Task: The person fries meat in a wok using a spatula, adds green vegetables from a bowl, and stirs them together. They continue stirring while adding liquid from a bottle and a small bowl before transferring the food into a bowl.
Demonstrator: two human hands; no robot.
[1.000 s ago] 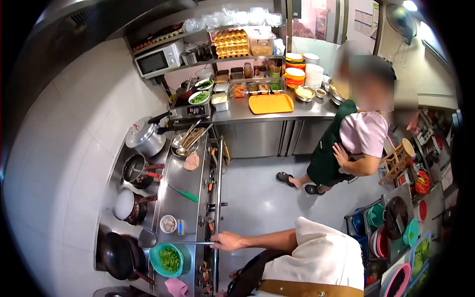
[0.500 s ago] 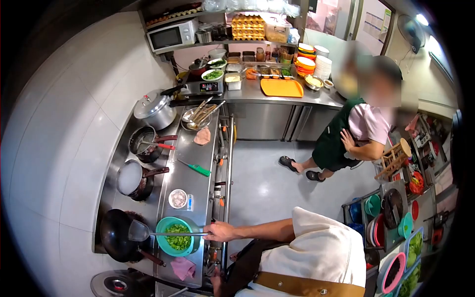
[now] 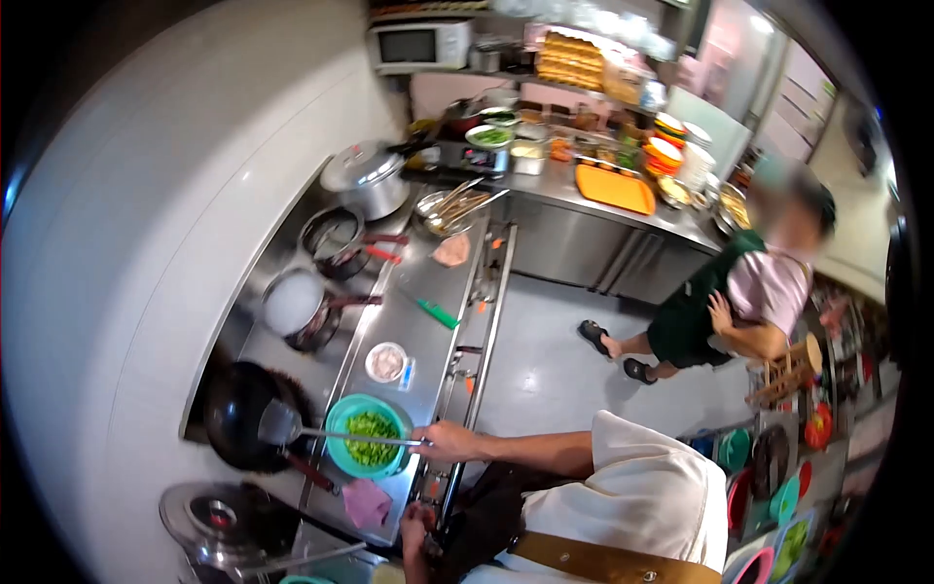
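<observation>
My right hand [image 3: 453,441] is closed around the end of a long-handled metal wok spatula [image 3: 362,437]. Its blade [image 3: 280,424] is over the right side of a black wok [image 3: 236,414] on the stove. The handle passes above a turquoise bowl [image 3: 341,450] of chopped green vegetables [image 3: 373,438]. Lower down, my left hand [image 3: 418,526] is by the counter's front edge near the stove controls, fingers curled; what they grip is too small to make out. A pink cloth [image 3: 367,503] lies between that hand and the wok handle.
Behind the wok stand a pan of whitish liquid [image 3: 294,303], a dark saucepan [image 3: 332,237] and a pressure cooker [image 3: 366,181]. A small white bowl [image 3: 386,362] and green lighter [image 3: 438,312] lie on the counter. A lidded pot [image 3: 216,519] is at lower left. A co-worker [image 3: 720,302] stands at right.
The view has turned and shifted, moving the far counter rightward in the picture. My right hand still holds the spatula over the wok. More of my left hand shows at the counter's edge.
</observation>
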